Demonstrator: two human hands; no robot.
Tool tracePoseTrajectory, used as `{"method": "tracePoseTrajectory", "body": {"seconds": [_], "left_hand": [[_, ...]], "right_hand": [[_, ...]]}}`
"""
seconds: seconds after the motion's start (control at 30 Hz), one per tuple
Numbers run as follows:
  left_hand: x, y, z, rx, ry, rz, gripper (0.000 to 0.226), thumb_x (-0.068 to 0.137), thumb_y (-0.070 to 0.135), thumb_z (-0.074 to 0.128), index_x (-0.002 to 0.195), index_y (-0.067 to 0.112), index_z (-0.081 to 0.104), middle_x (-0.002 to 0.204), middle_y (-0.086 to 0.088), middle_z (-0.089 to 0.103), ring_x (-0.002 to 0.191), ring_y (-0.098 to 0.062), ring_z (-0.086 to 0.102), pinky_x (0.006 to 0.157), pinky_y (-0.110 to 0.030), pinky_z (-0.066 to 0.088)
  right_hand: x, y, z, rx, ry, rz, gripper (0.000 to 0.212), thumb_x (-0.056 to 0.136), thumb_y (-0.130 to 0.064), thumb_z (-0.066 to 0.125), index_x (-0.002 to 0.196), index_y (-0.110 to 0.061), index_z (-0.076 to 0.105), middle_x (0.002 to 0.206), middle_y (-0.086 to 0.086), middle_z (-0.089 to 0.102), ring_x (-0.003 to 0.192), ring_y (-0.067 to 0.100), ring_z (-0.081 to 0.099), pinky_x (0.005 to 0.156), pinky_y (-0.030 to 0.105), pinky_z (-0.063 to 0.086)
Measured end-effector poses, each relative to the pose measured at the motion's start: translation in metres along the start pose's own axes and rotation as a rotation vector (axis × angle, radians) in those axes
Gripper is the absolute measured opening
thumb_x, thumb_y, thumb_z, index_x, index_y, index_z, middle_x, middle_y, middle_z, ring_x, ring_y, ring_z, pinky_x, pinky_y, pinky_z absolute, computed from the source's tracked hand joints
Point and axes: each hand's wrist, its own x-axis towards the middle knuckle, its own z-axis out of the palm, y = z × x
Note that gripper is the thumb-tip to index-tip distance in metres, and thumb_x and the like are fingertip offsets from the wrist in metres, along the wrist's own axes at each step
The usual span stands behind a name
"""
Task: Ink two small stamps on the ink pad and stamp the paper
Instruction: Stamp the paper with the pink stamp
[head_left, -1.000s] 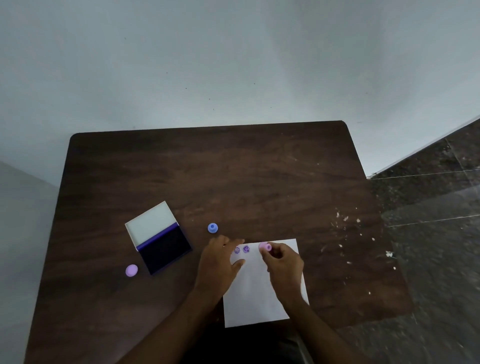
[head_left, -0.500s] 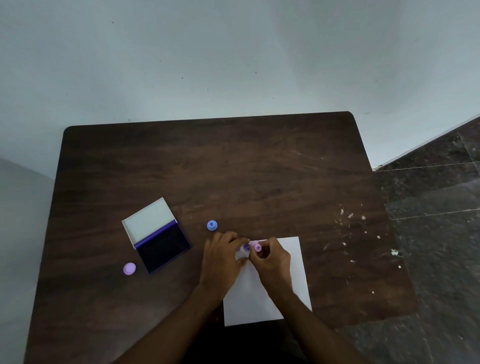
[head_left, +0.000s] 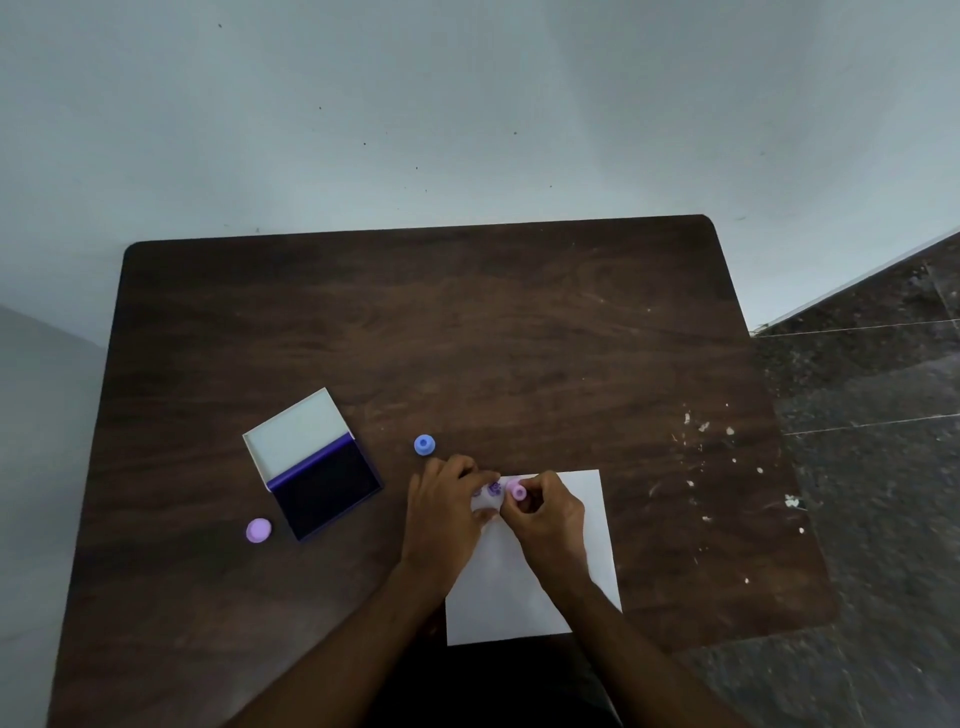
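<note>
Change: since a second before, the right hand (head_left: 545, 512) had carried the pink stamp (head_left: 516, 489) leftward along the paper's far edge, closer to the two purple prints (head_left: 493, 488).
Right hand: thumb and fingertips pinched the pink stamp, which stood on the far left part of the paper (head_left: 571, 545).
Left hand: the left hand (head_left: 447, 506) lay flat on the paper's left edge, fingers loosely curled together, gripping nothing.
Blue stamp: the blue stamp (head_left: 424, 445) stood on the table (head_left: 467, 338) just beyond the left hand.
Ink pad: the ink pad (head_left: 317, 467) lay open, well left of the paper.
Purple cap: a purple cap (head_left: 258, 530) sat just left of the pad.
</note>
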Motion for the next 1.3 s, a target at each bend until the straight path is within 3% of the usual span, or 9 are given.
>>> {"method": "tracePoseTrajectory", "body": {"seconds": [0.23,0.47,0.8,0.97,1.3], "left_hand": [[-0.001,0.001,0.000,0.003,0.003,-0.014,0.043,0.073,0.046,0.077,0.112,0.031,0.067,0.118,0.007,0.063,0.106,-0.012,0.053,0.092,-0.026,0.035],[-0.001,0.003,-0.003,-0.004,0.006,-0.023,0.042,0.069,0.043,0.081,0.108,0.032,0.069,0.112,0.007,0.066,0.101,-0.013,0.055,0.087,-0.024,0.030],[-0.001,0.003,-0.002,-0.016,0.000,-0.033,0.043,0.071,0.045,0.080,0.110,0.032,0.068,0.115,0.006,0.064,0.104,-0.014,0.054,0.090,-0.027,0.035],[-0.001,0.003,-0.001,-0.025,0.015,-0.039,0.042,0.072,0.045,0.079,0.110,0.030,0.068,0.116,0.006,0.065,0.105,-0.015,0.055,0.092,-0.027,0.034],[-0.002,0.003,0.001,-0.002,0.021,-0.055,0.046,0.065,0.044,0.084,0.105,0.026,0.070,0.110,0.001,0.069,0.100,-0.019,0.060,0.089,-0.031,0.042]], "right_hand": [[0.000,-0.006,-0.001,-0.012,0.009,-0.017,0.020,0.082,-0.043,0.068,0.089,-0.034,0.051,0.087,-0.017,0.055,0.067,0.001,0.052,0.055,0.002,0.036],[-0.001,-0.008,-0.003,-0.024,0.028,-0.023,0.022,0.082,-0.040,0.070,0.085,-0.031,0.051,0.085,-0.013,0.057,0.065,0.001,0.051,0.058,0.002,0.033],[0.000,-0.011,-0.002,-0.035,0.021,-0.021,0.029,0.082,-0.042,0.069,0.068,-0.044,0.043,0.080,-0.019,0.053,0.064,0.000,0.050,0.056,0.002,0.032],[0.001,-0.013,-0.003,-0.032,0.007,0.010,0.022,0.081,-0.043,0.070,0.078,-0.036,0.050,0.085,-0.013,0.058,0.066,0.001,0.051,0.060,0.004,0.034],[0.012,-0.024,-0.007,-0.152,-0.081,0.115,0.030,0.080,-0.045,0.070,0.090,-0.020,0.057,0.089,-0.004,0.063,0.069,0.008,0.053,0.058,0.011,0.035]]}}
